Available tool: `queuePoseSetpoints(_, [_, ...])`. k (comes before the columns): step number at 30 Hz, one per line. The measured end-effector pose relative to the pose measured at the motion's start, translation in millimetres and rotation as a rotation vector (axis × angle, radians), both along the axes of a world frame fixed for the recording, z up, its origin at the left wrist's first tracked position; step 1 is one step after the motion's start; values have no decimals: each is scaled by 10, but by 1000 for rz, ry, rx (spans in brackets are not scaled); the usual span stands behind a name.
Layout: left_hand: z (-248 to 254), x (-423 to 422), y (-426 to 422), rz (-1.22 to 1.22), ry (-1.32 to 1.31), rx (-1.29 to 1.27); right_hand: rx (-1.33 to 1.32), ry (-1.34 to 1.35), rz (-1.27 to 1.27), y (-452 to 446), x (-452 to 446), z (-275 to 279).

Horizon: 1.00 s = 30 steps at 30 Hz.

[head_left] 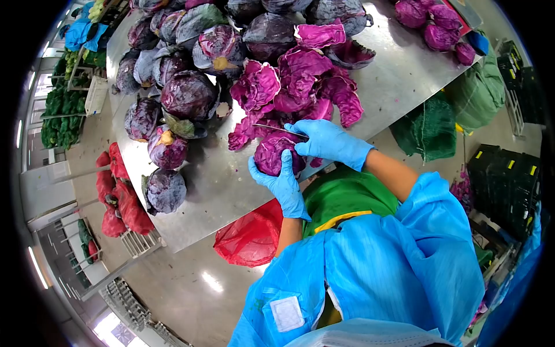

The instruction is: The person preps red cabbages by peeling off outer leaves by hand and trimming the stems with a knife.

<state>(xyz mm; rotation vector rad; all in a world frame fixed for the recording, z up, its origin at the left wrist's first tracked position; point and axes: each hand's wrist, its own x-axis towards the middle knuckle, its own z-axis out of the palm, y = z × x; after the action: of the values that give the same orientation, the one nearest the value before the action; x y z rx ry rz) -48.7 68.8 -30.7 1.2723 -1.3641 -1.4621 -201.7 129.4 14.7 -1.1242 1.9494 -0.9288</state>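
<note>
A trimmed purple cabbage (272, 155) is held at the near edge of the metal table (222, 188). My left hand (283, 182), in a blue glove, wraps round its near side. Over its top, my right hand (329, 141), gloved the same way, grips a knife whose thin blade (272, 126) points left across the cabbage; the handle is hidden in the fingers. Just beyond lie loose purple leaves (300, 78). Untrimmed dark cabbages (189, 95) are heaped to the left and back.
Bare purple cabbages (442, 34) sit at the table's far right. Below the near edge hangs a red mesh bag (251, 234). Red sacks (124, 202) stand on the left, green sacks (428, 127) and black crates (503, 179) on the right.
</note>
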Motion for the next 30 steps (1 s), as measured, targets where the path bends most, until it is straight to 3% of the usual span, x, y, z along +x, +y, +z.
queuePoseSetpoints(3, [11, -27, 34, -15, -71, -51, 121, -187, 72, -25, -135, 104])
queuePoseSetpoints(6, [-43, -9, 65, -16, -114, -118, -5, 3, 85, 26, -110, -119])
queuePoseSetpoints(9, [-40, -13, 70, -24, -158, -188, 24, -118, 136, 67, -228, -98])
queuePoseSetpoints(10, [-36, -4, 64, -28, -183, -215, -24, 154, 196, 64, -227, -139])
queuePoseSetpoints(13, [-120, 42, 11, -130, -193, -411, -247, 137, 113, 39, -135, 36])
queuePoseSetpoints(14, [-118, 56, -6, -147, -166, -368, -234, 145, 156, 27, -128, 138])
queuePoseSetpoints(17, [-71, 29, -63, -189, -103, -331, -312, 422, 165, -50, -40, 128])
queuePoseSetpoints(18, [-96, 32, -105, -176, -214, -433, -320, 457, 163, -71, 3, 133])
queuePoseSetpoints(22, [23, -94, -118, -173, -156, -344, -154, 418, 140, -140, 76, 218])
queuePoseSetpoints(25, [72, -62, -182, -286, -496, -567, -45, 434, 157, -168, -2, 268])
queuePoseSetpoints(30, [212, -178, -185, -288, -530, -615, -144, 462, 150, -113, -60, 252])
